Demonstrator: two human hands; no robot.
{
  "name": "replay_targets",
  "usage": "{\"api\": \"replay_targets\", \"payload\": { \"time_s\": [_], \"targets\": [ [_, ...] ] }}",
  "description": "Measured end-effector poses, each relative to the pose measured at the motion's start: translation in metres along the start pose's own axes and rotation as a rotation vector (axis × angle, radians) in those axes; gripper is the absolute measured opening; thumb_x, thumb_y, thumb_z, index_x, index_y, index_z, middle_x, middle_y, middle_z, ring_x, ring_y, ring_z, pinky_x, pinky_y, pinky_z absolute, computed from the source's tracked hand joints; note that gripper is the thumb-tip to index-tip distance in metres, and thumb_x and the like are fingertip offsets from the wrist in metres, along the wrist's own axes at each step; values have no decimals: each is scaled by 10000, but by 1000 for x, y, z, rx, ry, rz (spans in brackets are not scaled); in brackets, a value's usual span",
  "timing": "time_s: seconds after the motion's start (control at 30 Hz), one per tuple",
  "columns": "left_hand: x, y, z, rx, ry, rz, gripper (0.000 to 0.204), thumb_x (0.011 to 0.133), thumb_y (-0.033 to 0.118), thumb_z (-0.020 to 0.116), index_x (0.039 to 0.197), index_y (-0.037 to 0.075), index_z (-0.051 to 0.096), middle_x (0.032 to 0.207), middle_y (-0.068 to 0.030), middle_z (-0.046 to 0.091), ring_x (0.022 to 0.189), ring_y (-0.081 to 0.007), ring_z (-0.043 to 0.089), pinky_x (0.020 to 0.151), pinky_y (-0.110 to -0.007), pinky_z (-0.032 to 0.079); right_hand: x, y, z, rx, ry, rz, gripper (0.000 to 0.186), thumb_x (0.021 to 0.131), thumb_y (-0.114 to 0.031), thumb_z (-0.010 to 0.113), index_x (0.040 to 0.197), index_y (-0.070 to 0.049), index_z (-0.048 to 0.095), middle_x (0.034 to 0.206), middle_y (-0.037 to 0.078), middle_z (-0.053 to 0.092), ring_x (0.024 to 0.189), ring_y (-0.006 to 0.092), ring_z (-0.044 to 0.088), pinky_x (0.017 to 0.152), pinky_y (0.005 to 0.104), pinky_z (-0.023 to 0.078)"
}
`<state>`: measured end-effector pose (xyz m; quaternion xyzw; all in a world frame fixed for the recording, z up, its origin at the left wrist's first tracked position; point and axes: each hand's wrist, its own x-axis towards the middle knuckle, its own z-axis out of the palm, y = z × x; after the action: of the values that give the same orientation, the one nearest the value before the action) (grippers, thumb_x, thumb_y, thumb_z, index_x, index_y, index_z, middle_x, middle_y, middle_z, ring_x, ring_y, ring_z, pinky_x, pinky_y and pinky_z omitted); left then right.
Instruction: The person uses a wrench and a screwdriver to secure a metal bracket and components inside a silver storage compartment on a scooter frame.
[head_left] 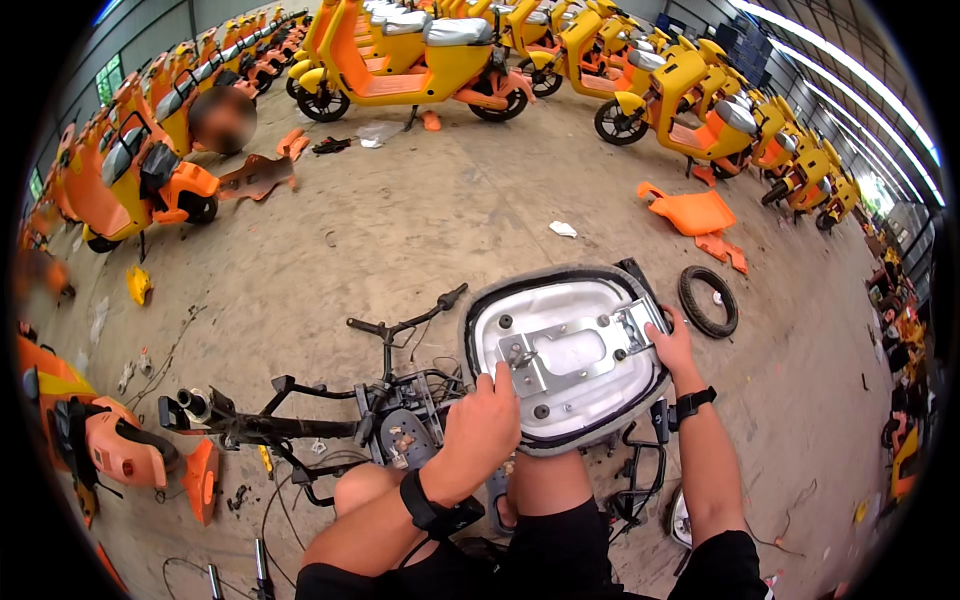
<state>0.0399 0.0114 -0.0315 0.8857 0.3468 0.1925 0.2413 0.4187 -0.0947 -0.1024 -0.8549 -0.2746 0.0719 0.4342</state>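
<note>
- Currently, a scooter seat (590, 418) is held bottom-up above the person's thighs, its white underside facing the camera and its dark padded rim turned outward.
- Along that underside a metal bracket (535, 376) is seen, its long axis running left to right and slanting slightly away from the body toward the right.
- At the bracket's left end a small metal loop (523, 358) is set; by the left hand (482, 428) this end is approached from the near-left side, the loop lying just beyond the fingertips.
- The left fingers are curled in toward the palm; whether anything is pinched between them cannot be told.
- By the right hand (674, 340) the seat's right edge is gripped, the thumb laid over or close beside the hinge plate (637, 327) at the bracket's far end.
- Thus the loop is nearer to the left hand and the hinge plate to the right, with the bracket stretched between.
- To the left of the seat a bare black frame (330, 428) with handlebars (405, 324) is laid out; beyond the right hand a black tyre (686, 294) is seen on the concrete floor (430, 210).
</note>
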Motion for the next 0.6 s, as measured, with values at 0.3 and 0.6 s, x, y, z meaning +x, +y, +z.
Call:
{"api": "replay_targets", "payload": {
  "time_s": [0.3, 0.6],
  "targets": [
    [8, 8, -4, -7, -47, -17, 450, 891, 193, 606, 1284, -12, 531, 970, -230, 681, 805, -416, 672, 697, -511, 533, -3, 9, -3, -31, 37, -40, 605, 777, -218, 782, 1323, -92, 554, 1155, 219, 648, 1054, 323, 634, 923, 390, 493],
    [18, 8, -18, 22, -16, -53, 235, 874, 102, 602, 1077, -13, 636, 846, -276, 667, 807, -472, 635, 723, -547, 484, -3, -1, 5, -44, 82, -95, 584, 784, -249, 760, 1309, -81, 566, 1221, 225, 634, 1157, 379, 595, 982, 425, 472]
  ]
}}
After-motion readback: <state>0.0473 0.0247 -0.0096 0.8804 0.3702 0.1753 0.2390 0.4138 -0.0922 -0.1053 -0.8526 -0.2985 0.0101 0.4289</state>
